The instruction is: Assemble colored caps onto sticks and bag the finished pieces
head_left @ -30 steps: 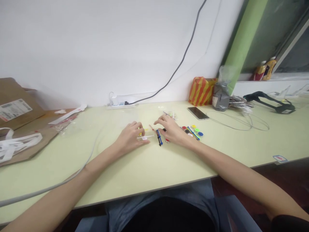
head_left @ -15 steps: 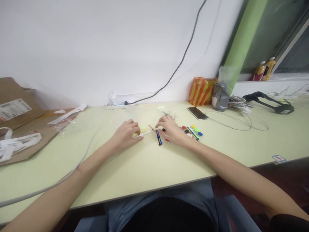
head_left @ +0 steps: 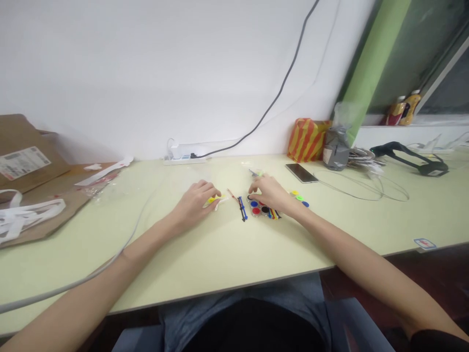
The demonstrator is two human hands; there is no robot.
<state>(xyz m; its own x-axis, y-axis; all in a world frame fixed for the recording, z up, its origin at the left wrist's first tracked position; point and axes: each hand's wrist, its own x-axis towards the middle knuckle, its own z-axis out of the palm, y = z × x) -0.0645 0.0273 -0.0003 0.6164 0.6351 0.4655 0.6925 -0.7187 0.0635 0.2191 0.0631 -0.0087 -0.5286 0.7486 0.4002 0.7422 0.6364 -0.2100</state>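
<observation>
My left hand (head_left: 193,203) rests on the pale green table (head_left: 227,254), its fingers curled and pinching a small yellow piece with a white strip (head_left: 214,200). My right hand (head_left: 271,192) lies bent over a cluster of coloured discs (head_left: 258,208) in red, blue and black, and its fingertips press on the cluster's far edge. A thin blue stick (head_left: 242,209) and a thin red stick (head_left: 232,194) lie between the two hands. A few loose green, yellow and blue discs (head_left: 300,198) sit just right of my right hand.
A phone (head_left: 301,172), a striped orange bag (head_left: 307,139), a grey packet (head_left: 335,146) and wire loops (head_left: 366,183) stand at the back right. A power strip (head_left: 183,157) lies by the wall. Cardboard (head_left: 32,205) and white straps (head_left: 22,217) are at the left; a grey cable (head_left: 120,249) crosses the table.
My right hand has pulled the cluster of coloured discs leftwards, next to the blue stick. My left hand has shifted slightly and still pinches the yellow piece.
</observation>
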